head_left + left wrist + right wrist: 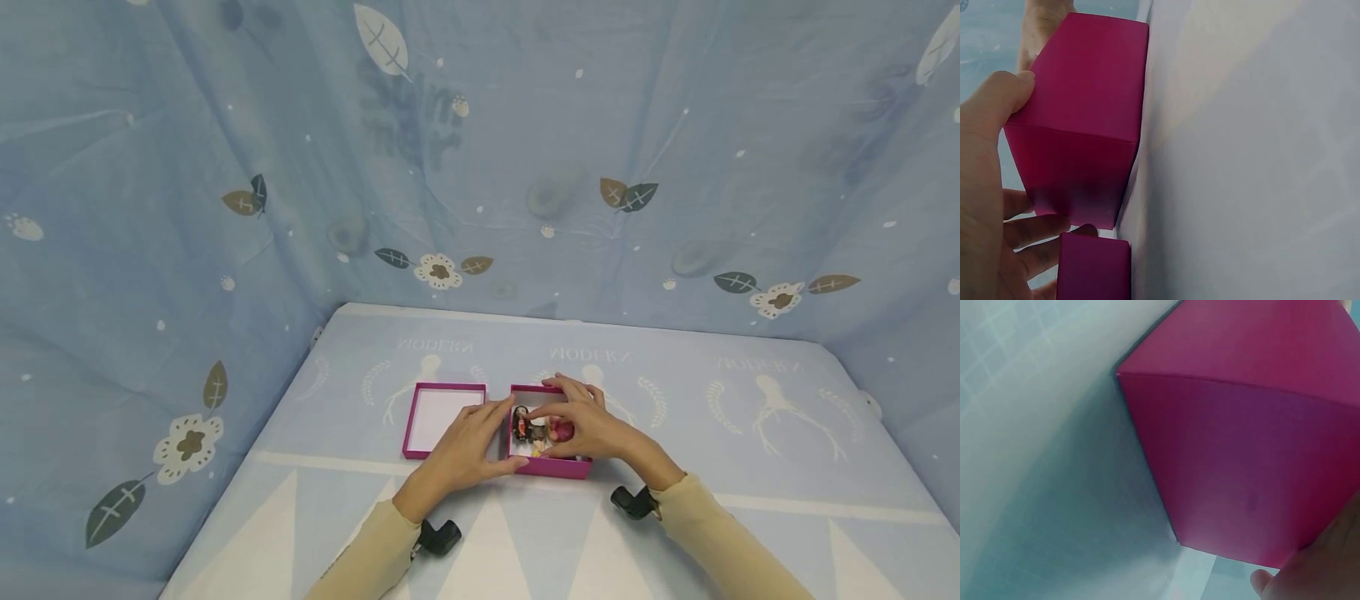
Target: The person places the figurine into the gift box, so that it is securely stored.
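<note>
The left hand (467, 442) holds the magenta box (553, 468), thumb at its near wall, fingers along its left side. The right hand (591, 423) dips into the box, thumb and forefinger around the small dolls (521, 423); whether it pinches one, I cannot tell. The dolls lie inside the box, which stands on the tabletop (675, 533). To its left, the lid (447, 408) lies hollow side up. Opening appears done; arranging the dolls seems unfinished, the lid still off.
</note>
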{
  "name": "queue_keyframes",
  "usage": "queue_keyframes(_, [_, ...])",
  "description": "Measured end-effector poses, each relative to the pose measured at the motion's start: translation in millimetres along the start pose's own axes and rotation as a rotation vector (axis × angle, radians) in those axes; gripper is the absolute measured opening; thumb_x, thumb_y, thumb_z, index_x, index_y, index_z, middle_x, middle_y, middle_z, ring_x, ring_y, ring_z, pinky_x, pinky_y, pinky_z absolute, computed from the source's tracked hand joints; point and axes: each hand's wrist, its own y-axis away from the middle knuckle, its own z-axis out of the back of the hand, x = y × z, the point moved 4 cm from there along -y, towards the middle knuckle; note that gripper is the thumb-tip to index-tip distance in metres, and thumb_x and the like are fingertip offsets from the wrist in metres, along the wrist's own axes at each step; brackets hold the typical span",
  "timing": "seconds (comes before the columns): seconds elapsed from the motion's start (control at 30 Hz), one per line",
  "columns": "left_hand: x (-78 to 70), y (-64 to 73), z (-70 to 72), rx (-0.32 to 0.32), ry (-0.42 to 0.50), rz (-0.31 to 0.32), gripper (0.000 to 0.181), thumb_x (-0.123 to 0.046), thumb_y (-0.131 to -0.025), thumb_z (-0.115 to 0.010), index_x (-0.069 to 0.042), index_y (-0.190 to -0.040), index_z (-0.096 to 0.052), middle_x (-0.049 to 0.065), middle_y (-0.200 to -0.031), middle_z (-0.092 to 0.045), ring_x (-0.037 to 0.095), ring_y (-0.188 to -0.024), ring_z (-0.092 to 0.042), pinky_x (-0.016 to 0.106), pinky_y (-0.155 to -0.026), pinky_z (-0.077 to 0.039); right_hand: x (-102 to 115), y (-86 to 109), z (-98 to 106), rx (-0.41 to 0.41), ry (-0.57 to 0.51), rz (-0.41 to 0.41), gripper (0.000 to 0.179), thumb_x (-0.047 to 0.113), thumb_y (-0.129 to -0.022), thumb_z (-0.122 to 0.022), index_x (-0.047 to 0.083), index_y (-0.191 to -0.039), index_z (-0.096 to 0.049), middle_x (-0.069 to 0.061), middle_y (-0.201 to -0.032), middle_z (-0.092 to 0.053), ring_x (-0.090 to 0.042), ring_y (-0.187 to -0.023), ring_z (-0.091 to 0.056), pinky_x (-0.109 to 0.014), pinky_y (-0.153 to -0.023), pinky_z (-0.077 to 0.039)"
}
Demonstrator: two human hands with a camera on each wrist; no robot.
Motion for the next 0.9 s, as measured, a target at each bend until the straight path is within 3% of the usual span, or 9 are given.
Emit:
queue_keyframes(0.27, [1.5,0.8,5.1,0.050,0.019,0.012,0.099,-0.071,-0.084,-0.057,-0.012,-0.156,-0.025,0.005,-0.152,-0.043,0.020,-0.137,-0.044,0.041,-0.114,-0.034,-4,1.4,3,-0.028,-0.031,0.012,0.059,0.039,-0.070,-0.087,0.023,-0.123,-0.068,-0.022,-0.150,-0.036,-0.042,-0.142,-0.025,-0.068,-0.101,-0.014])
queue_keyframes(0.43, [9.6,5.7,14.4,0.043,0.069,0.041,0.102,-0.071,-0.081,-0.060,-0.017,-0.157,-0.021,0.007,-0.153,-0.042,0.025,-0.137,-0.044,0.043,-0.114,-0.035,-5,2.6,5,-0.034,-0.041,0.002,0.064,0.042,-0.068,-0.088,0.021,-0.125,-0.067,-0.021,-0.150,-0.037,-0.040,-0.142,-0.025,-0.068,-0.102,-0.014])
queue_keyframes(0.63, [34.6,17.6,31.4,0.007,0.099,0.138,0.099,-0.070,-0.081,-0.063,-0.023,-0.158,-0.021,0.008,-0.150,-0.045,0.030,-0.135,-0.045,0.049,-0.113,-0.036,-6,5.7,5,-0.004,-0.071,-0.013,0.054,0.039,-0.072,-0.086,0.022,-0.120,-0.070,-0.021,-0.151,-0.036,-0.041,-0.143,-0.023,-0.067,-0.103,-0.015])
queue_keyframes(0.9, [74.2,47.4,45.1,-0.066,0.063,0.237,0.099,-0.065,-0.078,-0.069,-0.015,-0.154,-0.032,0.012,-0.149,-0.046,0.034,-0.132,-0.048,0.054,-0.108,-0.039,-5,9.5,7,0.015,-0.046,-0.005,0.045,0.036,-0.075,-0.083,0.025,-0.117,-0.072,-0.020,-0.152,-0.033,-0.043,-0.145,-0.019,-0.068,-0.103,-0.014])
